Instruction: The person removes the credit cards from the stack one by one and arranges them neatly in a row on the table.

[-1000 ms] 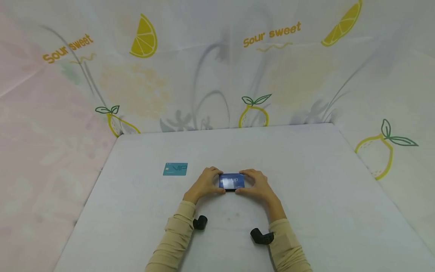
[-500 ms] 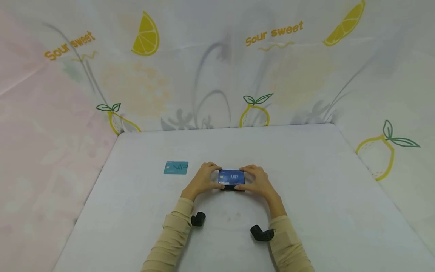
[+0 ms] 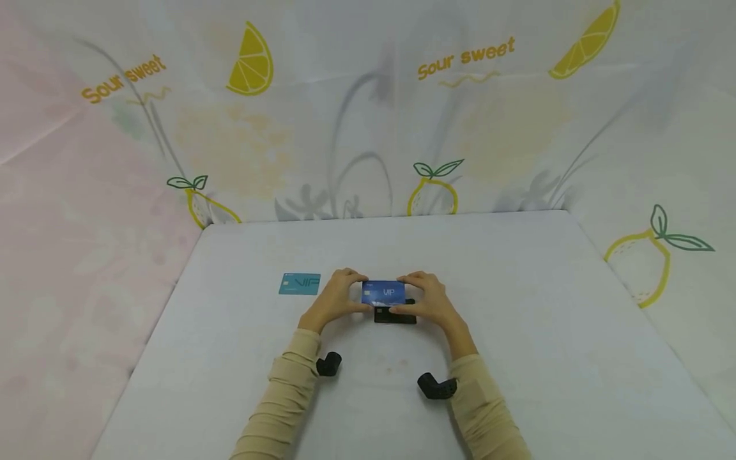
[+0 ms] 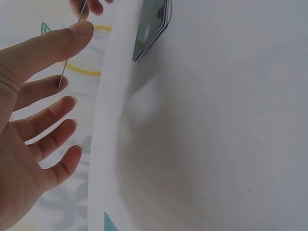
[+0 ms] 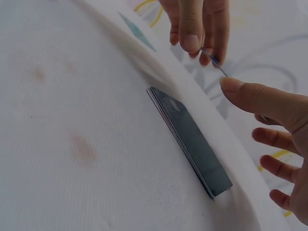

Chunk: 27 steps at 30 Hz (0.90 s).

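A blue card marked VIP [image 3: 383,292] is held up between both hands in the head view. My left hand [image 3: 335,299] pinches its left end between thumb and fingers, and my right hand [image 3: 432,300] pinches the right end. Both wrist views show the card nearly edge-on, a thin line [image 5: 214,62] off the table. Below it, a small stack of cards with a black one on top [image 3: 397,316] lies on the table, partly hidden by the right thumb. The right wrist view shows several layered edges on this stack [image 5: 192,144].
A teal VIP card [image 3: 299,283] lies flat on the white table [image 3: 517,287], left of the left hand. Lemon-printed cloth [image 3: 322,128] rises behind the table's back edge. A black device [image 3: 329,364] sits at the left wrist, another [image 3: 437,386] at the right.
The blue card has come up off the stack and moved away from me and slightly left, with both hands pinching it. More of the black card below now shows.
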### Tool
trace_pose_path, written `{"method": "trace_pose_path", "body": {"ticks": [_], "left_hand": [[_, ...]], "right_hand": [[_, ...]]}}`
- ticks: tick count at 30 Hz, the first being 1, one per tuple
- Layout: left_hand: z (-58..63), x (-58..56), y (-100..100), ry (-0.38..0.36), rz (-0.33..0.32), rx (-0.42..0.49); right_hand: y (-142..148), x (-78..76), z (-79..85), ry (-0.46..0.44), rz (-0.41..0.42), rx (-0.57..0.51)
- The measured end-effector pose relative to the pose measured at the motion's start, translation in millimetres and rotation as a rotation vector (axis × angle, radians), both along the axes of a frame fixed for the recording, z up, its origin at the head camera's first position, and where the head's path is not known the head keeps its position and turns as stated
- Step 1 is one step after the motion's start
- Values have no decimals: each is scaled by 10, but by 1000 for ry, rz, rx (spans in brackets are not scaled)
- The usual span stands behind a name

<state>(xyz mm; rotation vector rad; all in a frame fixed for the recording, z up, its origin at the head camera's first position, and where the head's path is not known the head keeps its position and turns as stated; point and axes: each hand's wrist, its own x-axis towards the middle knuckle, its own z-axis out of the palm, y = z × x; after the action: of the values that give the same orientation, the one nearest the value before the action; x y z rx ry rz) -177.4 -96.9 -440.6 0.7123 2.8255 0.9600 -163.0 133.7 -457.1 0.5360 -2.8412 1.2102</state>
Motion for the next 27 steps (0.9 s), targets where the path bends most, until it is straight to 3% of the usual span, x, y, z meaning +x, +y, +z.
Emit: {"method": "trace_pose_path", "body": {"ticks": [6, 18, 27], "left_hand": [[25, -36, -83, -18, 28, -3], [64, -120, -254, 45, 29, -10], [67, -196, -373, 48, 69, -35]], "right_hand": [[-88, -66, 10, 16, 9, 6], [-252, -211, 26, 61, 10, 28], [-391, -267, 11, 75, 12, 18]]}}
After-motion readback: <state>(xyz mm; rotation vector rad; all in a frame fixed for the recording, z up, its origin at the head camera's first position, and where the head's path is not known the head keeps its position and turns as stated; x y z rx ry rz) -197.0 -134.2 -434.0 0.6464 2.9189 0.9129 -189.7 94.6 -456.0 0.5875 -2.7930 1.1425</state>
